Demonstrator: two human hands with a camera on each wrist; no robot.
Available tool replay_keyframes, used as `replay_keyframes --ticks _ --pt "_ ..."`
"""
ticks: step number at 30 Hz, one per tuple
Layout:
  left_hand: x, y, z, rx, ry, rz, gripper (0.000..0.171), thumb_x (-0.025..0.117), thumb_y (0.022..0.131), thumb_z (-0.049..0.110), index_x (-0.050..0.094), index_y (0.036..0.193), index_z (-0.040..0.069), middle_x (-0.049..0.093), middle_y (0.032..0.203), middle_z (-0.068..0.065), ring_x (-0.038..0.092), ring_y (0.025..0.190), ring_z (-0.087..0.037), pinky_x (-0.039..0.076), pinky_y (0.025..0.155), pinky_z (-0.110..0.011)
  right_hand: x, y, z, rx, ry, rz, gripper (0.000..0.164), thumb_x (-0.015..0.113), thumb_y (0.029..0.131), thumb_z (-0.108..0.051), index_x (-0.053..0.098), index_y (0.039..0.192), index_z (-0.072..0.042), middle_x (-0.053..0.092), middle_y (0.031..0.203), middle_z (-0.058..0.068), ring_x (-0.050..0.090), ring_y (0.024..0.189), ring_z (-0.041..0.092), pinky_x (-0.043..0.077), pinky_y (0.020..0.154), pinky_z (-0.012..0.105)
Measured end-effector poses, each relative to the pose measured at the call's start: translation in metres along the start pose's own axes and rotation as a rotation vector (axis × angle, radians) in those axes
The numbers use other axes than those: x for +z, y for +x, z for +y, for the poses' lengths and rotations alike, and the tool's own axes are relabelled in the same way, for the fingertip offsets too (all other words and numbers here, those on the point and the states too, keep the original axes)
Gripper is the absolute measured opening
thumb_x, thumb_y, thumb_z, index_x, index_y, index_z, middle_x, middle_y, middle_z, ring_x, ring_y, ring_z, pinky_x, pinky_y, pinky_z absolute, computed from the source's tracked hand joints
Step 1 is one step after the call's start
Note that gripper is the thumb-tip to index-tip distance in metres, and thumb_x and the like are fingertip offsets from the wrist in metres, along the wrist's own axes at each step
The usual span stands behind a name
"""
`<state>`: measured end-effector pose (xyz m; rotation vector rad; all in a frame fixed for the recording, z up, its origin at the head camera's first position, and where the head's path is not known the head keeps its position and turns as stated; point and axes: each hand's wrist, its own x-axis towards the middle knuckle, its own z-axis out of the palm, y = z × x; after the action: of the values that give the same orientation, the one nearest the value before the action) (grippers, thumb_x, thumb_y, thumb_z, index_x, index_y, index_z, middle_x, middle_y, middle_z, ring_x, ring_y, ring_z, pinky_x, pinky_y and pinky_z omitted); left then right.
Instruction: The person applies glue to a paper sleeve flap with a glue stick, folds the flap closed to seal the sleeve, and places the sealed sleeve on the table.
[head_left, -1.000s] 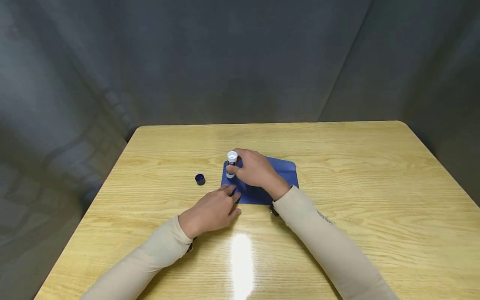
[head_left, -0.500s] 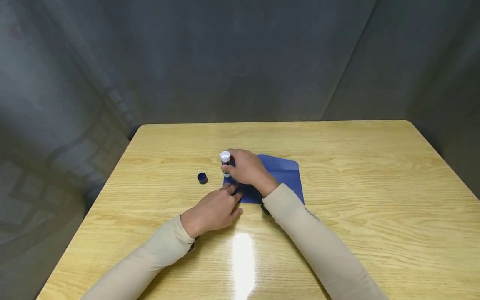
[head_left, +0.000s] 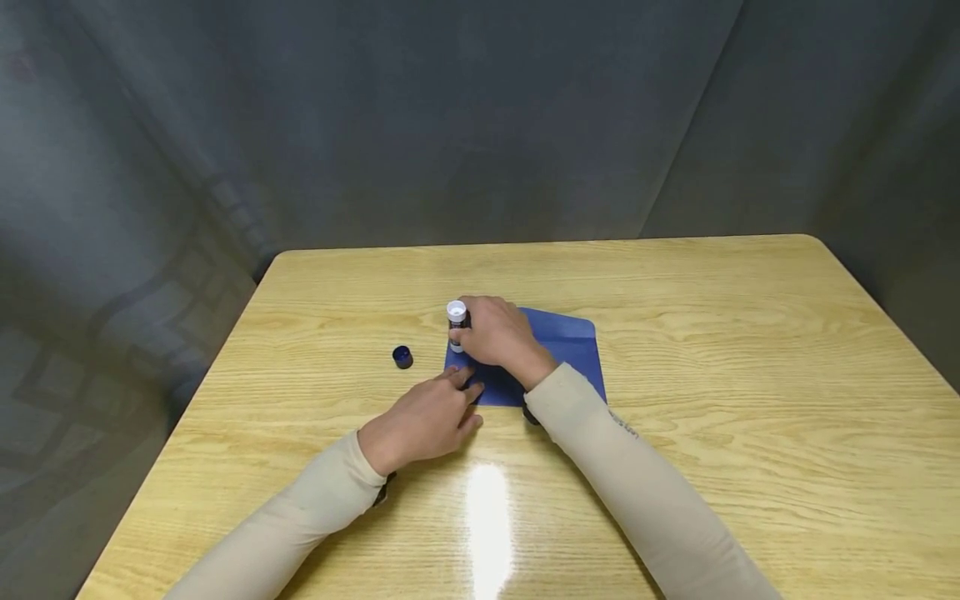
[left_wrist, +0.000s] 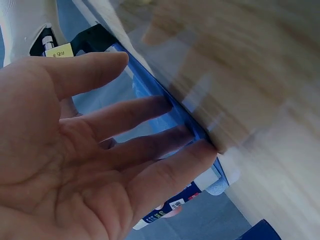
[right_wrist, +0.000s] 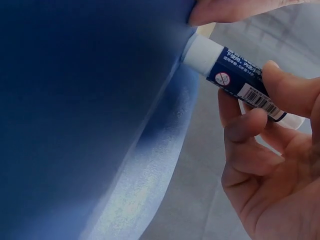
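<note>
While pinching the glue stick [head_left: 457,325] nearly upright between thumb and curled fingers of the right hand [head_left: 497,331], hold its white lower end flat on the flap [right_wrist: 155,155], at the left end of the envelope [head_left: 573,358]. For a good coat, probably best to rub slowly along the pale streak [right_wrist: 132,197] with light, even pressure, out to the corner without smearing the surface [head_left: 712,375]. With the left hand [head_left: 423,417], fingers spread and fairly straight, gripping nothing, press the near-left part of the envelope down to guard against sliding or wrinkling; move the fingertips aside if too close to the glue. Farther left, just apart from the envelope, find the cap [head_left: 402,357], and behind the surface, a grey curtain [head_left: 487,125].

Impossible to see the glue tip itself, or to judge its length, against the flap. Partly hidden under the right hand: the middle of the envelope. Cut off at the left wrist view's bottom edge: the cap. Only partly legible: the label [right_wrist: 245,75].
</note>
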<state>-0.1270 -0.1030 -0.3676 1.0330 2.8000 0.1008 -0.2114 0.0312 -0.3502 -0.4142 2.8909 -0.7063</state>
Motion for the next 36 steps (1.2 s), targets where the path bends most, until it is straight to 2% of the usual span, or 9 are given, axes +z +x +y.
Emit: replay_keyframes --ticks 5,9,17,21,28,36 --pt "0.001 0.000 0.000 0.035 0.047 -0.015 0.048 0.060 0.100 0.030 0.059 0.136 -0.002 0.052 0.144 -0.026 0.050 0.136 -0.037 0.042 0.114 -0.044 -0.002 -0.002 0.001 -0.021 -0.021 0.000 0.017 0.069 0.094 -0.035 0.066 0.097 -0.018 0.070 0.100 0.001 0.063 0.086 0.022 0.050 0.072 0.039" --pt "0.001 -0.001 0.000 0.066 0.085 -0.027 0.050 0.059 0.100 0.029 0.057 0.137 -0.004 0.052 0.144 -0.026 0.049 0.139 -0.034 0.038 0.117 -0.043 -0.002 -0.003 0.001 -0.043 -0.020 -0.005 0.020 0.070 0.093 -0.033 0.069 0.106 -0.018 0.070 0.100 0.000 0.062 0.086 0.021 0.049 0.072 0.038" --pt "0.000 -0.001 0.000 0.074 0.101 -0.012 0.048 0.059 0.100 0.028 0.058 0.136 -0.004 0.055 0.142 -0.024 0.050 0.137 -0.033 0.038 0.117 -0.043 -0.001 -0.001 0.000 -0.033 -0.014 -0.005 0.040 0.070 0.093 -0.036 0.066 0.130 -0.022 0.070 0.122 0.000 0.065 0.108 0.025 0.053 0.087 0.043" --pt "0.001 -0.001 0.002 0.057 0.069 -0.027 0.049 0.058 0.101 0.028 0.057 0.136 -0.005 0.052 0.144 -0.027 0.048 0.139 -0.036 0.038 0.117 -0.045 0.000 0.000 0.001 -0.021 -0.014 -0.010 0.038 0.069 0.094 -0.036 0.066 0.128 -0.021 0.070 0.121 0.000 0.065 0.107 0.025 0.053 0.086 0.043" --pt "0.001 -0.001 0.004 0.007 0.031 -0.069 0.052 0.056 0.102 0.030 0.053 0.140 -0.005 0.045 0.149 -0.029 0.044 0.140 -0.042 0.039 0.115 -0.046 -0.002 -0.003 0.005 0.001 -0.037 -0.007 0.026 0.069 0.093 -0.037 0.068 0.114 -0.020 0.070 0.116 0.002 0.066 0.107 0.027 0.053 0.083 0.045" --pt "-0.001 0.000 0.004 -0.015 0.021 -0.090 0.053 0.055 0.102 0.030 0.051 0.142 -0.004 0.042 0.152 -0.028 0.042 0.141 -0.043 0.040 0.115 -0.046 -0.010 -0.009 0.012 0.005 -0.065 -0.014 0.030 0.068 0.094 -0.035 0.067 0.119 -0.017 0.070 0.120 0.004 0.065 0.112 0.029 0.053 0.089 0.047"
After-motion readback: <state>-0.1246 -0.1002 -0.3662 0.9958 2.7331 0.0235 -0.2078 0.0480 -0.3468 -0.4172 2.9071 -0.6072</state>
